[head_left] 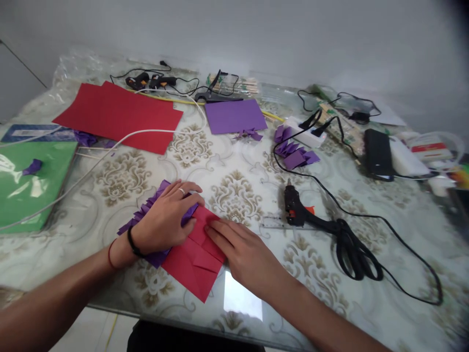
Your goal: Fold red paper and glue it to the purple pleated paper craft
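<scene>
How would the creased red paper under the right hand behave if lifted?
The red paper looks thin, so it's probably light. Its creases suggest it may bend there. Lying flat, it seems unlikely to roll.

A flat, folded sheet of red paper (188, 264) lies slanted near the front edge of the tabletop (234, 195). It has creases and a small flap on top. Right beside it, on the left, is a purple folded-paper piece (145, 209) with pointy, zigzag edges, its middle hidden.
</scene>
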The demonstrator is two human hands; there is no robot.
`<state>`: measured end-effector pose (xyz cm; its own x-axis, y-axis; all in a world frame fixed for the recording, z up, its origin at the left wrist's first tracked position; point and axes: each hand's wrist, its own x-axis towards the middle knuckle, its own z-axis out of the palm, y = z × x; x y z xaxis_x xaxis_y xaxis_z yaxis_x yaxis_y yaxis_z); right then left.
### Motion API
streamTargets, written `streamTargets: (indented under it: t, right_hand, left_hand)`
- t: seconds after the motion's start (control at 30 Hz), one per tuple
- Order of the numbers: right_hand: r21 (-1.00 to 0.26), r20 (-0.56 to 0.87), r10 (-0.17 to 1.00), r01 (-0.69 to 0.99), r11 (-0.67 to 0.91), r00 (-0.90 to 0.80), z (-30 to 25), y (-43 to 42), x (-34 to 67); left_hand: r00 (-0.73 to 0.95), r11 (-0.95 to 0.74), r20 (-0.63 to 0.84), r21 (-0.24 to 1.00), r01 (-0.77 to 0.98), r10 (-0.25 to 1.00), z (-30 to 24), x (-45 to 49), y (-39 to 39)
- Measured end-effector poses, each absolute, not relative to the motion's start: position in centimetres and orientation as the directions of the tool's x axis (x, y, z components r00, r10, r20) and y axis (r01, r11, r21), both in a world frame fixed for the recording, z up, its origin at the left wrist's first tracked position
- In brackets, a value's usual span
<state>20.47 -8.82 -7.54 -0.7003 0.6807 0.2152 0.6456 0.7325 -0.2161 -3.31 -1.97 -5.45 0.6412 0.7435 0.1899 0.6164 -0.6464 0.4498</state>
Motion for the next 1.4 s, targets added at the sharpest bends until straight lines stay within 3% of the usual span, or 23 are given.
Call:
streamTargets:
  t: [0.27,0.43,0.6,0.77,0.93,1.13,1.4]
  right_hand:
    - [-0.181,0.089,0.686,0.666,0.724,-0.722,-6.8,-8.3,19.4]
    - [-0.221,0.038,0.718,0.694,0.685,-0.695,-6.0,-7.9,18.5]
    - [-0.382,0.065,0.828,0.752,0.536,-0.557,-5.2,-7.1,19.0]
    - [-0.579,0.046,0.904,0.726,0.372,-0.426,-5.4,-6.4,19.4]
    - [-0.73,-0.061,0.942,0.659,0.183,-0.33,-4.5,-5.7,19.8]
    - [-0.817,-0.118,0.947,0.571,0.077,-0.298,-3.4,-5.9,21.7]
    - [-0.865,-0.102,0.965,0.501,0.033,-0.24,-2.7,-6.4,23.9]
  left_hand:
    - [0.567,-0.602,0.213,0.374,0.705,0.796,-6.2,-2.9,-2.3]
    - [0.586,-0.615,0.192,0.302,0.728,0.787,-6.4,-2.8,-2.7]
    - [0.624,-0.657,0.216,0.331,0.677,0.751,-5.3,-3.5,-2.4]
    - [0.792,-0.792,0.199,0.371,0.484,0.578,-2.2,-4.3,-2.4]
    - [0.859,-0.861,0.099,0.142,0.488,0.503,-1.7,-3.8,-4.0]
    - [0.854,-0.901,0.302,0.043,0.431,0.423,-2.7,-2.8,-5.0]
    - [0.813,-0.932,0.471,0.056,0.359,0.342,-1.7,-2.1,-4.5]
